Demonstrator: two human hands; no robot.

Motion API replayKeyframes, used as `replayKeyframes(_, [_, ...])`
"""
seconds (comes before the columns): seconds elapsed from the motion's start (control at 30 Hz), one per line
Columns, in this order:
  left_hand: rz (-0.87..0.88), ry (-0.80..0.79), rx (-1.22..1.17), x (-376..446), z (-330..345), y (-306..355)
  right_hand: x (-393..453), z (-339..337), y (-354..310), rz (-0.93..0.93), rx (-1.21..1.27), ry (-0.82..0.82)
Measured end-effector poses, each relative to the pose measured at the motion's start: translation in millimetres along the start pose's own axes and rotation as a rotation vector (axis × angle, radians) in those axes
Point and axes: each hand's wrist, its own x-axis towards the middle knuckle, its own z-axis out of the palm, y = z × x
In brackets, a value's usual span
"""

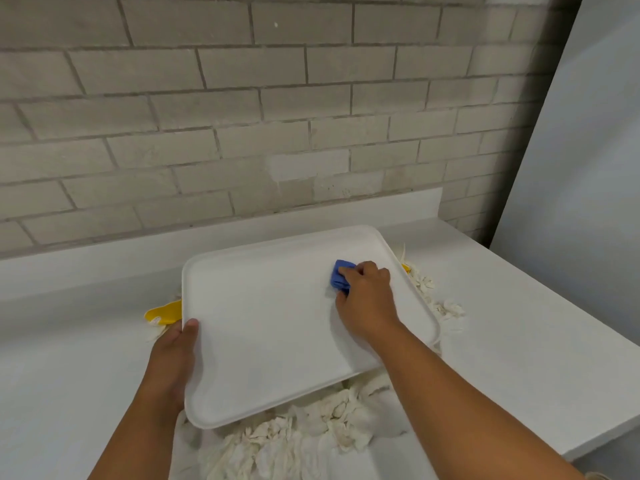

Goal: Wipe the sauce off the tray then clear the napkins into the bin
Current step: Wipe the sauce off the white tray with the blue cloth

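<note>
A white rectangular tray (263, 327) lies slightly tilted over a heap of crumpled white napkins (311, 431) on the white counter. My left hand (173, 358) grips the tray's left rim, thumb on top. My right hand (363, 299) holds a folded blue cloth (339, 275) and presses it on the tray's far right part. No sauce shows on the tray's surface. More napkins (436, 299) stick out past the tray's right edge.
A yellow object (164, 311) peeks out from under the tray's left side. A grey brick wall (242, 116) rises behind the counter, and a white panel (581, 168) stands at the right. The counter's edge (606, 434) drops off at the lower right.
</note>
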Motion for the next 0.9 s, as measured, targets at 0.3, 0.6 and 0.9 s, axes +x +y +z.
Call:
replayKeyframes(0.3, [0.028, 0.031, -0.073, -7.1, 10.0, 15.2, -0.1, 12.9, -38.1, -0.450, 0.054, -0.020])
replayKeyframes(0.6, [0.028, -0.062, -0.124, -17.2, 7.5, 18.0, 74.2, -7.8, -42.5, 0.038, -0.167, 0.080])
replayKeyframes(0.9, [0.071, -0.082, -0.049, -20.3, 21.2, 25.1, 26.8, 23.8, -113.3, -0.533, 0.037, -0.117])
